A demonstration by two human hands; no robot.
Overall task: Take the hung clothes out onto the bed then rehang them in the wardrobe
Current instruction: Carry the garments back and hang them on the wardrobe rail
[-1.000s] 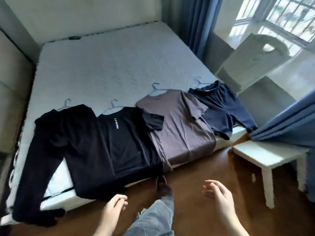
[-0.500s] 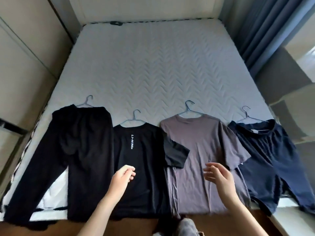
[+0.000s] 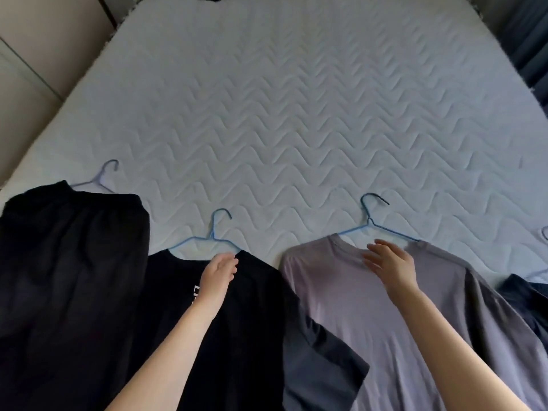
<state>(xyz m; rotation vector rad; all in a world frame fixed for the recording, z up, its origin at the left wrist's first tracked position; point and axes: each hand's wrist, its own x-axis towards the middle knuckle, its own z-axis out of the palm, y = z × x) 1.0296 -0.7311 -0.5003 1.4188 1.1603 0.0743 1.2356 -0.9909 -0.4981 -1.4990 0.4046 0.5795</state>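
Several garments on blue wire hangers lie side by side along the near edge of the bed (image 3: 296, 99). From left: black trousers (image 3: 68, 277), a black T-shirt (image 3: 246, 321) with white lettering, a grey-mauve T-shirt (image 3: 370, 336), and a navy garment (image 3: 530, 304) cut off at the right edge. My left hand (image 3: 219, 271) reaches over the black T-shirt's collar, fingers loosely bent, just below its hanger (image 3: 212, 238). My right hand (image 3: 391, 262) hovers with spread fingers over the mauve shirt's collar, near its hanger (image 3: 370, 223). Neither hand holds anything.
The quilted white mattress stretches bare beyond the clothes. Beige wardrobe panels (image 3: 38, 54) stand along the left side of the bed. A dark blue curtain (image 3: 527, 40) hangs at the far right.
I have stepped close and leaned over the bed. Both hands have moved forward from over the shirts' lower parts up to the collars of the black and mauve T-shirts.
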